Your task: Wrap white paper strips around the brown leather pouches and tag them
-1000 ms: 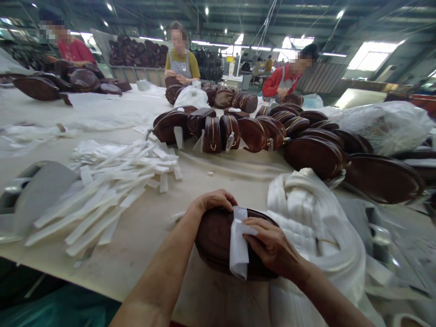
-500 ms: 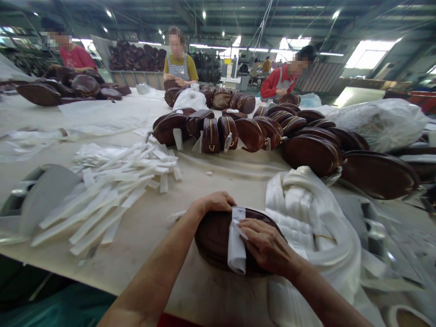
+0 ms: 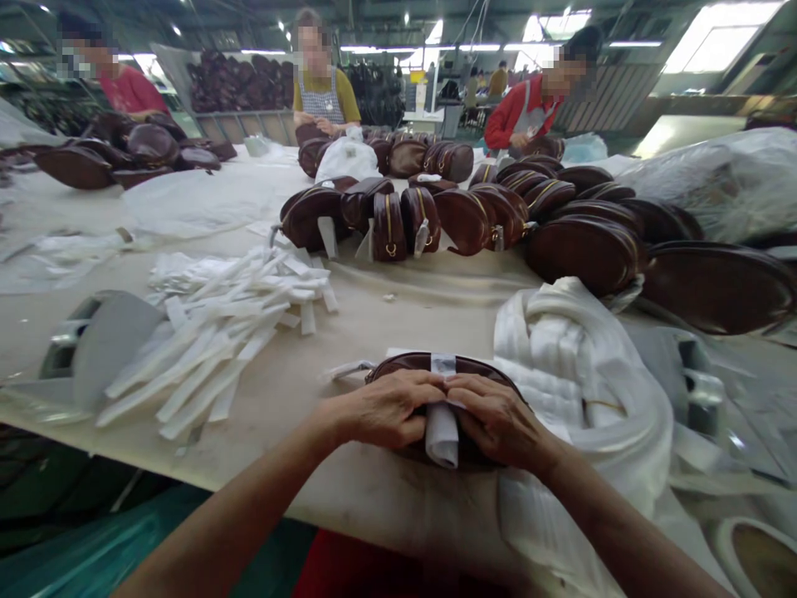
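A dark brown oval bag (image 3: 404,363) lies at the table's near edge, with a white strip (image 3: 442,432) running across its middle. The strip's near end curls into a loose loop. My left hand (image 3: 389,407) rests over the bag, its fingertips pinched on the strip from the left. From the right, my right hand (image 3: 491,411) pinches the same strip, and the fingertips of both hands meet there. Much of the bag's front is hidden under my hands. A wrapped strap or pull (image 3: 349,370) sticks out at the bag's left end.
Loose white strips (image 3: 230,332) are heaped to the left, beside a grey tape dispenser (image 3: 103,357). A bundle of white foam sheet (image 3: 579,390) sits close on the right, near another dispenser (image 3: 701,390). Brown bags (image 3: 585,249) line the table's middle. Three co-workers (image 3: 327,95) stand beyond.
My left hand has come from the bag's far edge to the strip at its middle. My right hand has shifted slightly up to meet it. The camera view has tilted down a little.
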A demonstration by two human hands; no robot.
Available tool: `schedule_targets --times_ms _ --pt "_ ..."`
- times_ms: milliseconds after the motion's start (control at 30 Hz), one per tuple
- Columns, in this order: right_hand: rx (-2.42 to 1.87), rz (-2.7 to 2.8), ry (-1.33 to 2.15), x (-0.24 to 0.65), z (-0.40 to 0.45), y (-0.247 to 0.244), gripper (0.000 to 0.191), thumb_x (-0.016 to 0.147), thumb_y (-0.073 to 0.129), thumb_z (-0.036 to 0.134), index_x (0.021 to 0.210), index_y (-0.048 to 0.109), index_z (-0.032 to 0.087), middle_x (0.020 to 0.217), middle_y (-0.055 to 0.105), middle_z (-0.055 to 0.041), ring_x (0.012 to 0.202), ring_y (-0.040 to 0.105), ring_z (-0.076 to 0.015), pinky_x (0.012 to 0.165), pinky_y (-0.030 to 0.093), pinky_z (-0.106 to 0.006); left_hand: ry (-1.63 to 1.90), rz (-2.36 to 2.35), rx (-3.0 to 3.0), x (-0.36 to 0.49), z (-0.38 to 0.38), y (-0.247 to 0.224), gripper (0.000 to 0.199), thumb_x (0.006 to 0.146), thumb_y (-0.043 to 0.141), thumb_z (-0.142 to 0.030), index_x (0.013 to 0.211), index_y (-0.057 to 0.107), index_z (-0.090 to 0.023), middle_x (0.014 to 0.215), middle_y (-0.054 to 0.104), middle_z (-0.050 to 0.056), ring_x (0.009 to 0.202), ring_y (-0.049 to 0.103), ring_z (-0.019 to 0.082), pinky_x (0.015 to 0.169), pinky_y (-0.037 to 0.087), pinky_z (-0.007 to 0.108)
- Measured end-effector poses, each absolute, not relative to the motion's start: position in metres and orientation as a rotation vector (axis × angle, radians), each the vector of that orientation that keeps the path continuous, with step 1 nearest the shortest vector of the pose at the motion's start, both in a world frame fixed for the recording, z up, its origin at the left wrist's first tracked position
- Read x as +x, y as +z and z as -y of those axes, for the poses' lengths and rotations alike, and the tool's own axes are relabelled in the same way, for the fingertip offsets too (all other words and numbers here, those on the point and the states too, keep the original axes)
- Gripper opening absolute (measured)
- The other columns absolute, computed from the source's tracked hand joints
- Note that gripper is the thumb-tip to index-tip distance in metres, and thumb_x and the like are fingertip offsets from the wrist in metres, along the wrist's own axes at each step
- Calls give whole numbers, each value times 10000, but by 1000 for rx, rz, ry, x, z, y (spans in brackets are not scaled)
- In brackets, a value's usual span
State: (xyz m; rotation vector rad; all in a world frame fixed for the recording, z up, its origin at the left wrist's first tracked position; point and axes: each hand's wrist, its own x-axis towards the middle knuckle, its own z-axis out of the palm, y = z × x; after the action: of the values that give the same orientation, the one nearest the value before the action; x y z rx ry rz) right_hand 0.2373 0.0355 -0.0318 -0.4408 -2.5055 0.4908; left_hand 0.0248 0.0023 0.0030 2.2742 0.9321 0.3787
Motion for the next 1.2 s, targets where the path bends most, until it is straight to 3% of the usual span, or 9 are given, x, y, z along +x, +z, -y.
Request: schedule_targets --times_ms 200,400,600,833,967,1200 --pt "-441 2686 671 249 -40 -11 323 824 454 163 1128 554 114 1172 612 -149 1146 544 -232 973 454 -385 284 -913 2461 19 3 2 626 679 706 -224 1247 464 -121 1404 402 142 1315 355 264 1108 284 385" --pt "-473 2879 606 255 -34 1 633 689 666 290 1254 490 66 1304 520 -203 1211 487 -305 1013 410 -464 325 -1000 2663 23 11 -20 637 705 697 -289 1252 437 -94 1400 398 181 1314 357 293 1081 328 432" --pt "-389 2929 251 253 -19 -24 616 657 559 138 1234 476 -62 1310 474 -290 1243 436 -367 1043 387 -493 252 -1005 3023 27 21 -30 439 842 462 -145 1262 427 -24 1379 409 221 1280 402 333 1033 392 489" --pt "-237 2839 -143 250 -23 -56 339 823 418 37 1122 554 -47 1237 539 -285 1257 415 -392 990 445 -539 369 -1121 3279 36 35 -67 394 888 364 -139 1231 458 32 1324 429 293 1239 432 392 1014 388 564" --pt "-198 2788 -81 252 -31 -67 321 830 407 32 1096 576 -32 1237 546 -265 1302 345 -400 984 454 -551 388 -1184 3293 41 36 -75 399 894 348 -156 1226 463 33 1315 439 293 1214 462 386 1012 400 555" --pt "-105 2936 108 256 -42 -62 493 757 438 39 1235 462 -80 1325 445 -319 1381 151 -388 1034 376 -582 428 -1159 3270 37 32 -70 400 887 344 -120 1240 472 17 1324 444 269 1251 413 398 997 423 553"
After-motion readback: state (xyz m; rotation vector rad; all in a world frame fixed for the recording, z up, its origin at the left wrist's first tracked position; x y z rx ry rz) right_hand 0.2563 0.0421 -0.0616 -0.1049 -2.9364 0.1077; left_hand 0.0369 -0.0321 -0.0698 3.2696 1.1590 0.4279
